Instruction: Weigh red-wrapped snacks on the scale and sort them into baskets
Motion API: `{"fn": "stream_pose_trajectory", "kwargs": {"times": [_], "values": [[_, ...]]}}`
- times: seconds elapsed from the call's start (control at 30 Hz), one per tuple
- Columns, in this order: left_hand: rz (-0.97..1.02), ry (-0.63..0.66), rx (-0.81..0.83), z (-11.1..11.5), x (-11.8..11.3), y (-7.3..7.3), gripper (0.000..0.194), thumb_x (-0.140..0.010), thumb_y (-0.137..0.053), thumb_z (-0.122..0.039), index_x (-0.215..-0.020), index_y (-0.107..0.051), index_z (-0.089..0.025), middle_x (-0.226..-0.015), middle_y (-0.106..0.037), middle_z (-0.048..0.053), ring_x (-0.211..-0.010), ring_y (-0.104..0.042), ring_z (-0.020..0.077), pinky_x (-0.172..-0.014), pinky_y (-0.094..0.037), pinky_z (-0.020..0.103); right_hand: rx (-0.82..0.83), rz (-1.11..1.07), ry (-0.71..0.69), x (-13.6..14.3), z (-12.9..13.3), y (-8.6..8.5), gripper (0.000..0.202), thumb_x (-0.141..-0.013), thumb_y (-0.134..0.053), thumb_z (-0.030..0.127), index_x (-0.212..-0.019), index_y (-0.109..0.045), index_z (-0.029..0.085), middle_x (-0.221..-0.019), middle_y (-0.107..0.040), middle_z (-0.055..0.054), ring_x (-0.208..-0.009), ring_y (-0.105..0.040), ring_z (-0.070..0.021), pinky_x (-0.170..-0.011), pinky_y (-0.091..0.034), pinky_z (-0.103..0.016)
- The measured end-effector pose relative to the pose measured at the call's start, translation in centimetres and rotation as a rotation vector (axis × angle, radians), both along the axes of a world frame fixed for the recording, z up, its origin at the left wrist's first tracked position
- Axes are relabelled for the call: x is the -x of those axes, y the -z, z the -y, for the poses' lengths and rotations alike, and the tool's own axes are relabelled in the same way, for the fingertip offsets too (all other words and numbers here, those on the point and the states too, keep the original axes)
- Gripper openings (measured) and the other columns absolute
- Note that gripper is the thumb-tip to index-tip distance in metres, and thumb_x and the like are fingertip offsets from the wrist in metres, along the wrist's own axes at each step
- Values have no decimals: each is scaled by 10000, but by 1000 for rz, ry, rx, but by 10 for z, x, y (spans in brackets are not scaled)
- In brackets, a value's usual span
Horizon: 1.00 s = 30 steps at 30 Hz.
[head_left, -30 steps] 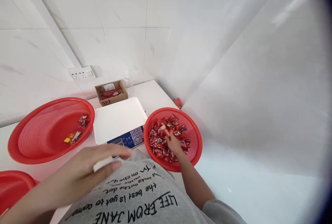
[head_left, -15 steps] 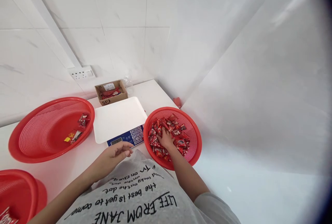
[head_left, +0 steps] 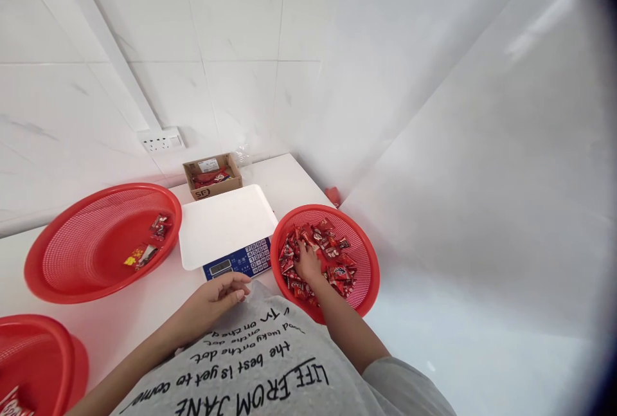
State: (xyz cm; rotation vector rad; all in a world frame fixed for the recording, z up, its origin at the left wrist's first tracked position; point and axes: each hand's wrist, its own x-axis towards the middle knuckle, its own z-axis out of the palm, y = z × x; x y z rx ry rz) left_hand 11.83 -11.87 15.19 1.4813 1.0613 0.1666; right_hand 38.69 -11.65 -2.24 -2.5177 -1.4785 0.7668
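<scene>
A red basket (head_left: 370,255) on the right holds many small red-wrapped packets (head_left: 332,252). My right hand (head_left: 308,264) is down among them, its fingertips partly hidden by the packets, so what it holds is unclear. My left hand (head_left: 225,292) hovers in front of a white scale (head_left: 226,223) with a blue keypad, near my shirt. Its fingers are slightly curled and apart, with nothing between them. Nothing lies on the scale's white tray.
A large red basket (head_left: 103,236) at the left holds a few packets; another (head_left: 43,339) sits at the lower left. Behind the scale is a cardboard box (head_left: 216,189) with red packets. A wall socket (head_left: 161,140) is above. Walls close off the back and right.
The view has shifted slightly, so everything sits a little lower and further right. My right hand has stayed in the basket, its fingers shifted among the packets. My left hand has barely moved.
</scene>
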Motion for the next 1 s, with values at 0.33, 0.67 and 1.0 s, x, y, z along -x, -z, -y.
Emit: {"fn": "stream_pose_trajectory", "kwargs": {"times": [0.33,0.67,1.0], "values": [[21,-34,9,0,-1,3,342,-793,-543,-410,-1069,-601,-217,-986,-695,57,-936,-627,231,-844,-462,343,-200,-296,88,-25,4,6,456,-754,-509,116,-1202,-556,187,-1103,-674,-73,-999,-620,-203,-872,-449,-299],[8,35,15,-6,-9,3,361,-809,-521,-420,-1098,-574,-211,-1014,-681,61,-967,-615,233,-883,-440,362,-348,-348,218,-45,18,-16,427,-802,-479,285,-1205,-559,172,-1206,-625,-93,-1113,-571,-229,-969,-416,-367],[-8,44,29,-3,-9,5,365,-813,-511,-419,-1108,-563,-211,-1026,-683,64,-987,-610,240,-883,-438,367,173,-265,-371,-1,34,-40,774,-724,-661,327,-1423,-328,347,-1570,-138,-94,-1421,-110,-360,-1070,-75,-639]]}}
